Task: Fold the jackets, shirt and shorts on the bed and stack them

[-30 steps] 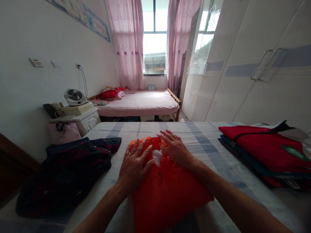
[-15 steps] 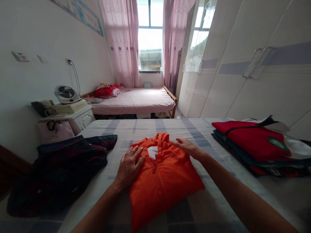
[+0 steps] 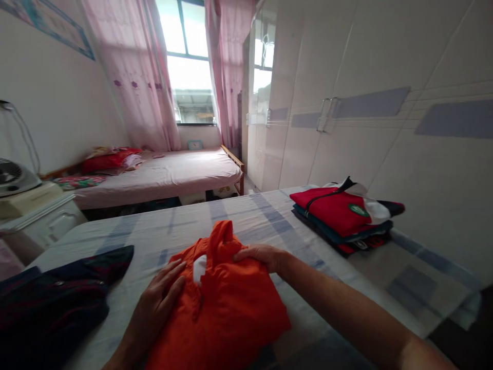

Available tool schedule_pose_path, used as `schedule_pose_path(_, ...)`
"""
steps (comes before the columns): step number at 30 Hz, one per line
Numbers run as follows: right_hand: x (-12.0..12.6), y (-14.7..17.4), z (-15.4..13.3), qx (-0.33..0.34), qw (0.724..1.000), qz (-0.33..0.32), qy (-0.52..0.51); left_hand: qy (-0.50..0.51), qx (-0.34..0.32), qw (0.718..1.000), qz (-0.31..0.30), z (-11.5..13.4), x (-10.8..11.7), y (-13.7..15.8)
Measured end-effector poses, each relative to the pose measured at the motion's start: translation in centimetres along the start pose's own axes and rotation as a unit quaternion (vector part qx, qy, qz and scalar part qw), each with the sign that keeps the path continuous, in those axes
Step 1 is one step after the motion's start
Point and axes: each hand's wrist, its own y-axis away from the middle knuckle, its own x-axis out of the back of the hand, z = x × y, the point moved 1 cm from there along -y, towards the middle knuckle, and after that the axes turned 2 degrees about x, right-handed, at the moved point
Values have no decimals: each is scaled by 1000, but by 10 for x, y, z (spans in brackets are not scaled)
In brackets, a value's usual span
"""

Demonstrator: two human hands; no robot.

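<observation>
A folded orange zip jacket (image 3: 231,303) lies on the bed in front of me, its collar raised and a white patch showing in the neck opening. My left hand (image 3: 157,300) rests on the jacket's left side near the collar, fingers stretched out over the cloth. At the right shoulder, just beside the collar, my right hand (image 3: 265,256) has its thumb and fingers closed on the orange fabric. The fingertips of the right hand are partly hidden in the folds.
A dark plaid garment (image 3: 50,303) lies to the left on the checked bedsheet (image 3: 181,226). A stack of folded clothes topped by a red jacket (image 3: 327,208) sits at the right. Beyond are a second bed (image 3: 181,172) and a white wardrobe (image 3: 346,149).
The view has turned to the right. My right hand has gone from lying flat at the jacket's shoulder to gripping the cloth by the collar. My left hand stays on the left side.
</observation>
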Motion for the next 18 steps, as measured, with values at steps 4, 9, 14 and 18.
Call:
schedule_pose_path(4, -15, 14, 12, 105, 992, 37, -63, 45, -2, 999, -25, -3, 0, -1)
schedule_pose_path(9, -22, 48, 3, 212, 968, 54, -126, 98, 48, 994, 4, 3, -2, 3)
schedule_pose_path(14, 3, 108, -59, 282, 940, 132, -143, 88, 66, 993, 34, -14, -7, -1)
schedule_pose_path(18, 48, 165, -120, 409, 871, 243, -119, 91, 69, 993, 31, -27, -8, -5)
